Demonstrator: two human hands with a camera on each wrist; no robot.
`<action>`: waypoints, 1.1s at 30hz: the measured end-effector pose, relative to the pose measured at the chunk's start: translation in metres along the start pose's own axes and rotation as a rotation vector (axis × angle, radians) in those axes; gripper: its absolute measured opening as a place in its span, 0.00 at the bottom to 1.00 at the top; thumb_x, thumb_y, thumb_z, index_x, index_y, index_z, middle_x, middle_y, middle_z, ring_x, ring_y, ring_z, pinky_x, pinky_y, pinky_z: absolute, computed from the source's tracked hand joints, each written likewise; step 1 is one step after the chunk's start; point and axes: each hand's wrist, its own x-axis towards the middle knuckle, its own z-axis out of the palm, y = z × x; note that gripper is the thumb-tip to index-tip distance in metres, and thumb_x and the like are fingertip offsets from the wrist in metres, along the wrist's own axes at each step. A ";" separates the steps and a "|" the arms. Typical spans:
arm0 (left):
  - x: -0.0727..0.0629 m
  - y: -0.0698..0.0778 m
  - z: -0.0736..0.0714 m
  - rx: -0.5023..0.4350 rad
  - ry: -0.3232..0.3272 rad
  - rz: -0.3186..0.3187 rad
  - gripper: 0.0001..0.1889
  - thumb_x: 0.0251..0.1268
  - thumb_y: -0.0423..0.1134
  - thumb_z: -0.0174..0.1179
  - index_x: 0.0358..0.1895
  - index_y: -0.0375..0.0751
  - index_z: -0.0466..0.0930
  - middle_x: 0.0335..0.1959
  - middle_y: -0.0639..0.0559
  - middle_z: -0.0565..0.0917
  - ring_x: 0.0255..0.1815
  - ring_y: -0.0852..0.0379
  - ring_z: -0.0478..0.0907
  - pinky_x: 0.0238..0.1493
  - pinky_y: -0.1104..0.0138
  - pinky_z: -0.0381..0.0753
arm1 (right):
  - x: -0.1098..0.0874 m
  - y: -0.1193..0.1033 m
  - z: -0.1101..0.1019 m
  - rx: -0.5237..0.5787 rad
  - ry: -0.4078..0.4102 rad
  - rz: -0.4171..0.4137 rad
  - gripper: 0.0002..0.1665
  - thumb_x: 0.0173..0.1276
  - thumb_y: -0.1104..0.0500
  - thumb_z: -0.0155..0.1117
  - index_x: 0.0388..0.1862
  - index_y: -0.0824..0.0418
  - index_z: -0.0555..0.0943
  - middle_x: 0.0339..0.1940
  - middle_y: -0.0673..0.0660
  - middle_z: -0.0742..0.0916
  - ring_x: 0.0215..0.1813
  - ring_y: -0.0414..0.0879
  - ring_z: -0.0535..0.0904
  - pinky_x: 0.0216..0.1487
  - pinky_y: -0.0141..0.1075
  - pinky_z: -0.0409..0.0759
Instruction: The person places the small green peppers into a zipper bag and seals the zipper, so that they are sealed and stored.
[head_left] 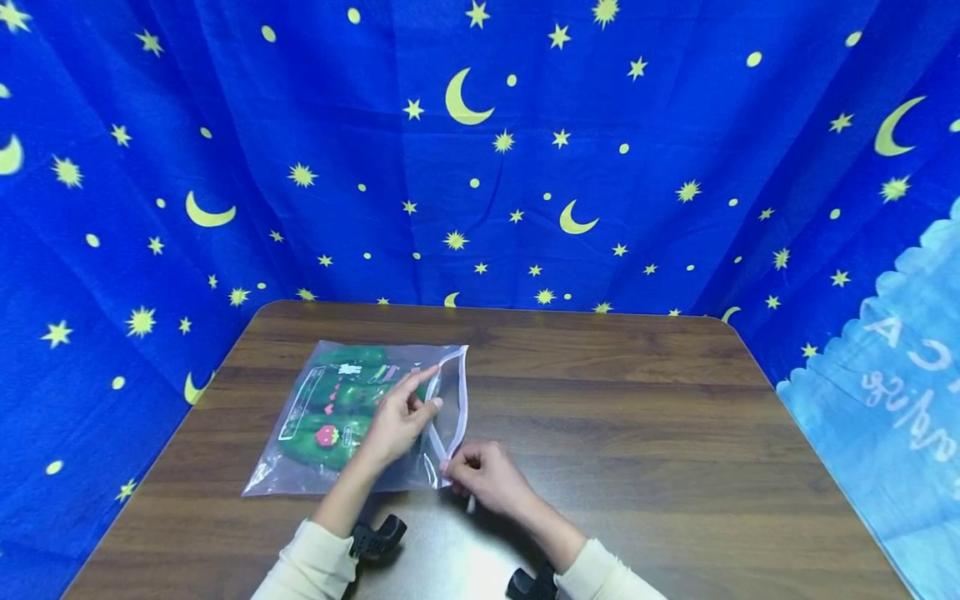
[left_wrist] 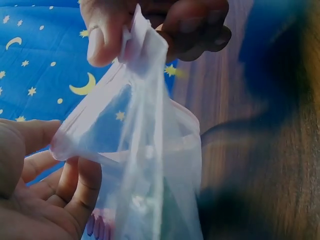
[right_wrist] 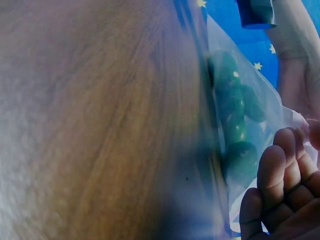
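Observation:
A translucent zip bag [head_left: 262, 477] with cartoon prints lies on the table, its open mouth toward the right. Inside shows something bulky and green [right_wrist: 234, 117]; the film blurs its kind. My left hand [head_left: 396, 423] reaches over the bag and pinches one lip of the mouth between thumb and fingers, drawing it away from the other lip, as the left wrist view shows. With thumb and fingertips my right hand [head_left: 489, 477] grips the near corner of the mouth, at the end of the zip strip [head_left: 462, 392]. A small pale tab [head_left: 471, 503] hangs just below that hand.
The brown wooden table [head_left: 637, 417] extends to the right of the bag. Blue curtains [head_left: 525, 167] with moons and stars stand behind and at the sides. A light-blue cloth [head_left: 885, 400] hangs along the right edge. Black wrist mounts [head_left: 378, 537] sit on both arms.

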 end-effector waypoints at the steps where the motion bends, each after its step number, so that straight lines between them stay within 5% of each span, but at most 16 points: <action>1: -0.001 0.000 -0.001 -0.011 0.017 -0.007 0.25 0.60 0.33 0.61 0.63 0.42 0.72 0.50 0.33 0.76 0.21 0.67 0.67 0.20 0.75 0.71 | 0.000 0.000 0.000 0.008 0.002 0.004 0.15 0.63 0.55 0.61 0.20 0.62 0.82 0.16 0.57 0.83 0.18 0.32 0.72 0.22 0.25 0.73; 4: -0.006 0.000 -0.004 -0.045 0.077 -0.011 0.23 0.61 0.33 0.60 0.62 0.44 0.73 0.36 0.38 0.76 0.20 0.66 0.68 0.18 0.74 0.72 | 0.000 -0.001 0.000 0.037 0.013 -0.002 0.16 0.63 0.54 0.62 0.21 0.63 0.81 0.17 0.59 0.82 0.18 0.33 0.72 0.22 0.25 0.72; 10: -0.022 0.003 -0.009 -0.103 0.182 0.007 0.21 0.59 0.26 0.59 0.58 0.36 0.75 0.50 0.37 0.80 0.21 0.68 0.68 0.18 0.75 0.72 | 0.001 -0.001 -0.001 0.033 0.027 -0.004 0.16 0.64 0.55 0.62 0.20 0.64 0.80 0.16 0.58 0.81 0.18 0.32 0.71 0.21 0.25 0.71; 13: -0.032 0.004 -0.011 -0.118 0.233 -0.007 0.20 0.58 0.24 0.59 0.55 0.31 0.76 0.49 0.34 0.81 0.22 0.69 0.67 0.19 0.77 0.69 | 0.001 -0.001 -0.001 0.020 0.039 -0.009 0.16 0.63 0.55 0.62 0.19 0.63 0.80 0.16 0.56 0.81 0.18 0.31 0.71 0.22 0.24 0.71; 20: -0.061 0.004 -0.011 -0.233 0.200 -0.053 0.16 0.60 0.25 0.57 0.52 0.32 0.77 0.40 0.38 0.81 0.22 0.68 0.71 0.19 0.72 0.76 | 0.001 -0.002 -0.001 -0.002 0.056 -0.018 0.16 0.63 0.54 0.61 0.18 0.61 0.79 0.15 0.53 0.80 0.18 0.31 0.70 0.23 0.25 0.70; 26: -0.088 0.004 -0.003 -0.352 0.143 -0.220 0.13 0.63 0.30 0.57 0.50 0.29 0.76 0.32 0.51 0.79 0.18 0.65 0.72 0.17 0.69 0.78 | 0.001 -0.004 -0.001 -0.004 0.058 -0.015 0.16 0.64 0.54 0.61 0.18 0.60 0.79 0.16 0.53 0.81 0.19 0.31 0.70 0.25 0.25 0.71; 33: -0.110 0.005 0.006 -0.475 0.085 -0.432 0.14 0.64 0.32 0.56 0.48 0.25 0.76 0.31 0.47 0.82 0.18 0.63 0.73 0.15 0.70 0.77 | 0.000 -0.005 0.000 -0.007 0.063 -0.019 0.16 0.64 0.54 0.61 0.18 0.60 0.79 0.15 0.53 0.80 0.19 0.31 0.70 0.25 0.25 0.71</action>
